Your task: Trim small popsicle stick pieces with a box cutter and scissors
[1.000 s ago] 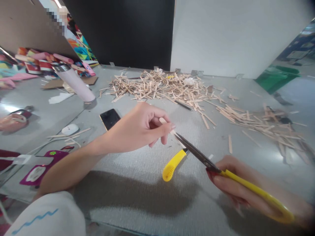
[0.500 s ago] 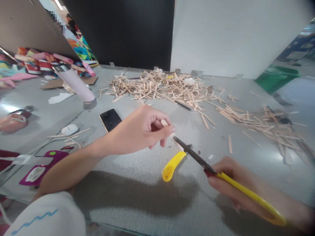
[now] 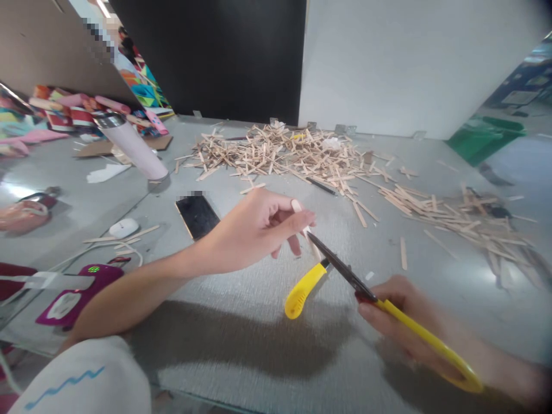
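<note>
My left hand (image 3: 276, 224) pinches a thin wooden craft stick (image 3: 295, 206) between thumb and fingers above the table. My right hand (image 3: 397, 310) is wrapped round the yellow handles of a pair of scissors (image 3: 338, 265). The dark blades point up and left, and their tips meet the stick just below my left fingertips. Beneath the blades, a yellow-handled cutter (image 3: 304, 292) lies on the table, its upper end partly covered by the scissors.
Many loose craft sticks (image 3: 267, 152) are heaped at the back, with more (image 3: 448, 213) on the right. Left of my hand lie a phone (image 3: 197, 215), a white mouse (image 3: 123, 227), a purple device (image 3: 81, 290) with cables, and a pale bottle (image 3: 135, 150). Another person's hand (image 3: 26, 217) rests far left.
My left hand has shifted slightly right with the stick. The scissors' handle end has moved a little left, and the tips stay at the stick.
</note>
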`<state>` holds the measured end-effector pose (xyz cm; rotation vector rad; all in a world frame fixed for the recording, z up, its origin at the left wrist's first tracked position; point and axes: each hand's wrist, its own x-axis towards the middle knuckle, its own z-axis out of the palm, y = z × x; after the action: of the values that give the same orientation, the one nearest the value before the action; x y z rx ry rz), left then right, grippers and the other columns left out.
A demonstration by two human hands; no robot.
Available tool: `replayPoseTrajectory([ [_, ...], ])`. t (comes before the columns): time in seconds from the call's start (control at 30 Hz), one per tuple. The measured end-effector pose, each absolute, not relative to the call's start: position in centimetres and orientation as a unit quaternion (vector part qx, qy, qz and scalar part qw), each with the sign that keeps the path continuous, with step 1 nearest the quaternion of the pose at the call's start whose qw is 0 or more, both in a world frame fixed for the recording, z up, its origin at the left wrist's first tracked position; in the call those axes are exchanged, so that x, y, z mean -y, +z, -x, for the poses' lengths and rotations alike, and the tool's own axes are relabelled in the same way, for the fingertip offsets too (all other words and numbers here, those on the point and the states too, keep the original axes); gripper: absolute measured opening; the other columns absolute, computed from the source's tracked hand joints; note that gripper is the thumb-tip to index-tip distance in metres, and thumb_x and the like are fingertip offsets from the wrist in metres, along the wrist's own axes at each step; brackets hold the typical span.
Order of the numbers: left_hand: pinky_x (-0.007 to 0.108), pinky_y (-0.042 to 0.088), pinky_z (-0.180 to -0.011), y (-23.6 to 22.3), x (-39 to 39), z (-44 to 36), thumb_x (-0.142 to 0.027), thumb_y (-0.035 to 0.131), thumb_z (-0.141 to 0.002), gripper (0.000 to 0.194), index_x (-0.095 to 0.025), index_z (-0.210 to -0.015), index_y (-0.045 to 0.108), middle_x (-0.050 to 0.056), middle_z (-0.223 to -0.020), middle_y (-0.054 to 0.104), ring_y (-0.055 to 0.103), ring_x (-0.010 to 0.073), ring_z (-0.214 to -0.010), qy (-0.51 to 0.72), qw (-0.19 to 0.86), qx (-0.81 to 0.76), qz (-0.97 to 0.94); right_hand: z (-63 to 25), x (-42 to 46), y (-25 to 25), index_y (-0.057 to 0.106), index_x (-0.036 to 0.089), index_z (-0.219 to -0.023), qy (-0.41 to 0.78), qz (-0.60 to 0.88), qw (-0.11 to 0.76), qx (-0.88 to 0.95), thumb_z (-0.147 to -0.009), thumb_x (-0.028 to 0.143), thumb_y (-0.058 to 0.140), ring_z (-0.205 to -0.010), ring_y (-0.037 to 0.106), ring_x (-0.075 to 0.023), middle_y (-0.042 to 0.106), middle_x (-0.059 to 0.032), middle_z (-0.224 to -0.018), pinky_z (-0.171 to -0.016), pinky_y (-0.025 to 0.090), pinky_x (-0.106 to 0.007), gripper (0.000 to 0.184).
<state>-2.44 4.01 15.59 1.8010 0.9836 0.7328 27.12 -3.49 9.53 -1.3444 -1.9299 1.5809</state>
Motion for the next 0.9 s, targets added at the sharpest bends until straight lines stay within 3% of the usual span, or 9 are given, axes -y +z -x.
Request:
replayPoseTrajectory([
  [0.1,0.018,0.059,-0.051,15.2,-4.0,2.1,-0.031,0.058,-0.114,0.033,-0.014,-0.091,0.075,0.008,-0.086,0.084,0.083,0.0168,-0.071,0.302,0.473,-0.384,-0.734,-26.8,3.7,9.3,0.034,0.026,-0.065,0.529,0.476,0.125,0.691,-0.103,0.066,0.066,-0.043,0.035,-0.0098,0.027,0.0081,-0.055,-0.036,0.026,-0.022,0.064],
  [0.27,0.019,0.061,-0.055,15.1,-3.7,2.3,-0.029,0.054,-0.114,0.035,-0.016,-0.089,0.074,0.005,-0.079,0.082,0.081,0.0153,-0.067,0.278,0.417,-0.398,-0.769,-26.8,3.8,8.9,0.036,0.026,-0.064,0.568,0.480,0.106,0.661,-0.104,0.070,0.062,-0.040,0.033,-0.0081,0.034,0.0082,-0.049,-0.036,0.024,-0.021,0.066],
  [0.47,0.019,0.053,-0.055,15.2,-3.9,2.4,-0.023,0.056,-0.112,0.032,-0.019,-0.084,0.070,0.000,-0.073,0.080,0.072,0.0105,-0.055,0.230,0.352,-0.395,-0.817,-27.4,3.8,8.5,0.044,0.023,-0.057,0.624,0.473,0.069,0.618,-0.104,0.071,0.063,-0.036,0.038,-0.0070,0.042,0.0059,-0.042,-0.036,0.027,-0.018,0.070],
  [0.7,0.023,0.045,-0.061,14.9,-4.7,3.1,-0.022,0.056,-0.114,0.035,-0.020,-0.083,0.072,-0.003,-0.072,0.078,0.071,0.0103,-0.061,0.182,0.271,-0.345,-0.880,-27.2,3.6,8.0,0.045,0.022,-0.044,0.700,0.413,0.067,0.579,-0.111,0.070,0.048,-0.030,0.035,-0.0058,0.043,0.0027,-0.035,-0.035,0.024,-0.019,0.083],
  [0.9,0.020,0.054,-0.056,15.4,-5.7,3.3,-0.031,0.055,-0.115,0.035,-0.017,-0.091,0.075,0.004,-0.082,0.084,0.076,0.0125,-0.062,0.179,0.400,-0.373,-0.818,-27.0,3.4,7.8,0.044,0.024,-0.046,0.731,0.422,0.080,0.530,-0.104,0.083,0.051,-0.027,0.036,-0.0069,0.041,0.0042,-0.034,-0.032,0.025,-0.020,0.082],
])
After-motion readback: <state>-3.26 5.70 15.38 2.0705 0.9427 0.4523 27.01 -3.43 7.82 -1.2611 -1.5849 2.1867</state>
